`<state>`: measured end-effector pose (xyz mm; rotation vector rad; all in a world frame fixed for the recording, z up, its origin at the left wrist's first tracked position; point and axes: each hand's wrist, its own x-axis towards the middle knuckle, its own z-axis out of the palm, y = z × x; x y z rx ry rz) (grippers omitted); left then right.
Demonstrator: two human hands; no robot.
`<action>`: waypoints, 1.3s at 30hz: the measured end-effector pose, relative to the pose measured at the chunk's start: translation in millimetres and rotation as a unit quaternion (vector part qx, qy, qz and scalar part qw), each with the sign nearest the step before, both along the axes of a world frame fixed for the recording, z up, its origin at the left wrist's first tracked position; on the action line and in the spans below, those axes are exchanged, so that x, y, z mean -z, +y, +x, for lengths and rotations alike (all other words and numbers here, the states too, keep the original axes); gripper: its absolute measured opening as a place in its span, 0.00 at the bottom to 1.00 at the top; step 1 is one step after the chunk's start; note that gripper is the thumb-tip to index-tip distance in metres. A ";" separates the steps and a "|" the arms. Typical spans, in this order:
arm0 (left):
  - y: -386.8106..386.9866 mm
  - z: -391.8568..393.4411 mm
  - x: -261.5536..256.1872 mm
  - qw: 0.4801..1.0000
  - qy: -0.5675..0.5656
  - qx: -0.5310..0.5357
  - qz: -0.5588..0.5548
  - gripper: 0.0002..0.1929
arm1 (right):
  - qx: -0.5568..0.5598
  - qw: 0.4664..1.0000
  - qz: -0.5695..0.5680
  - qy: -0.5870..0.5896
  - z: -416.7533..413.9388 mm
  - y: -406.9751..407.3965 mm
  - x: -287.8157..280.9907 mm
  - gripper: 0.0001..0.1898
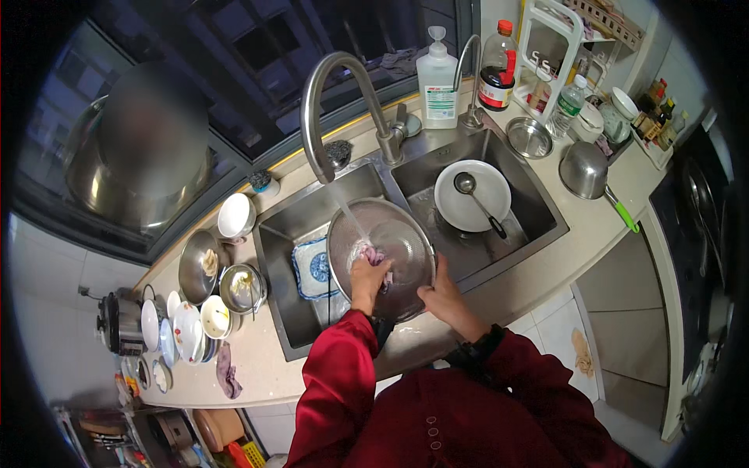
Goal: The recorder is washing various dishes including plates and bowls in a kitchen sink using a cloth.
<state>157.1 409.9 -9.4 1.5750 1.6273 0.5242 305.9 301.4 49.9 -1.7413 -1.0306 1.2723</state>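
Note:
My left hand (366,283) presses a bunched pink-purple cloth (373,254) against the inside of a round steel mesh strainer (409,298). My right hand (447,298) grips the strainer's rim on its right side, thumb in front. The strainer is tilted over the left bowl of a double steel sink (282,298). A stream of water falls from the tall curved faucet (316,134) onto the cloth. Partly hidden beneath the strainer lies a white dish with a blue pattern (307,266).
The right sink bowl holds a white bowl (447,205) with a black-handled ladle (466,184). Steel basins (196,257) and several dishes (187,333) crowd the left counter, near another cloth (227,374). A green-handled saucepan (585,169) and bottles (439,82) stand right and behind.

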 end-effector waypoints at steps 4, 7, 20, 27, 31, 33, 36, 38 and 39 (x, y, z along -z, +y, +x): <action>-2.3 4.3 -0.5 1.000 0.026 0.001 0.010 0.19 | 0.006 1.000 0.003 0.000 2.5 -0.2 -4.9 0.36; 1.8 1.4 13.5 0.996 -0.087 -0.014 -0.009 0.15 | 0.008 0.999 0.031 -0.017 2.7 0.5 2.6 0.35; 4.4 58.7 -16.4 0.967 0.013 0.091 0.236 0.13 | -0.002 0.999 0.031 0.018 2.1 7.2 20.0 0.36; -54.3 9.0 -11.8 0.938 -0.110 0.327 0.014 0.08 | 0.041 0.994 0.095 0.040 12.2 5.4 28.8 0.38; -33.9 -43.3 -10.5 0.884 0.199 0.350 0.238 0.07 | 0.037 0.995 0.063 -0.066 3.0 10.6 11.9 0.37; -14.7 -50.3 -15.2 0.841 0.287 0.318 0.329 0.06 | -0.017 0.996 0.023 -0.088 -2.2 13.1 -11.6 0.38; -2.6 -45.3 -31.3 0.894 0.210 0.195 0.345 0.07 | 0.035 0.992 0.120 -0.025 2.6 16.3 7.3 0.38; -6.1 -43.7 -30.8 0.938 0.141 0.078 0.307 0.07 | 0.057 0.989 0.126 -0.041 9.3 16.0 10.8 0.38; -7.4 -46.0 -30.2 0.961 0.074 -0.043 0.263 0.08 | 0.075 0.986 0.135 -0.053 9.9 18.5 8.5 0.37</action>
